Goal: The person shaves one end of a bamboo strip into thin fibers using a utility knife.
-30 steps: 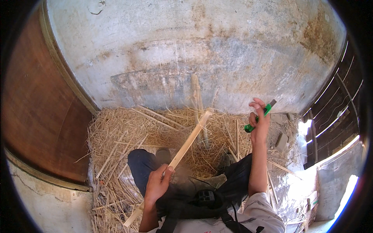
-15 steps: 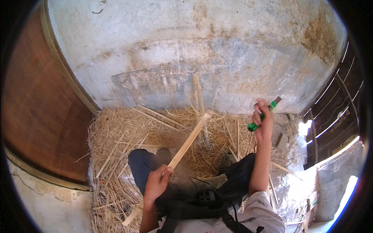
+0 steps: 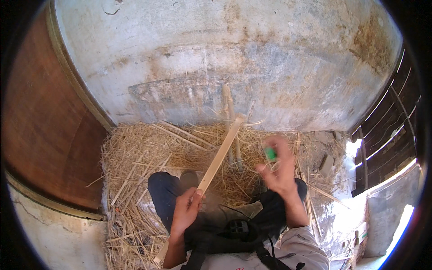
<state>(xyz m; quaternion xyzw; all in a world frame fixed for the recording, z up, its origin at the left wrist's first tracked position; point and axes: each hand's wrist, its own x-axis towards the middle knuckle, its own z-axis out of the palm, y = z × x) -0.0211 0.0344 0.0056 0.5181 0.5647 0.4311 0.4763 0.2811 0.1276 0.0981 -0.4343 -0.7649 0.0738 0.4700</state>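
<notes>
Left hand (image 3: 185, 210) was clamped round the lower part of a long pale wooden strip (image 3: 221, 155), thumb laid along its upper face. Strip was tilted, held in the air above the straw (image 3: 135, 141), upper end in front of the wall (image 3: 270, 67) at the poles (image 3: 228, 101), lower end showing past the left forearm (image 3: 174, 249). Right hand (image 3: 281, 171) was blurred, right of the strip and apart from it; that grip looked curled on a green tool (image 3: 270, 154), thumb standing off it, no blade visible, finer finger placement couldn't be told. Thin curled fibres (image 3: 255, 122) sat by the strip's upper end; couldn't tell if attached. Dark-trousered knees flanked the work, left knee (image 3: 159, 191) nearer the holding hand; a grey block (image 3: 326, 165) lay off to the right. Handling, judged by looks: strip seemed light, dry, stiff along its length with maybe a little spring, not very slippery, likely to split along the grain, edges possibly splintery. Best hold seemed to be the flat faces low on the strip, about where the left grip was, fingers clear of the upper end and the thin edges; so long a piece probably tipped easily if pinched loosely.
</notes>
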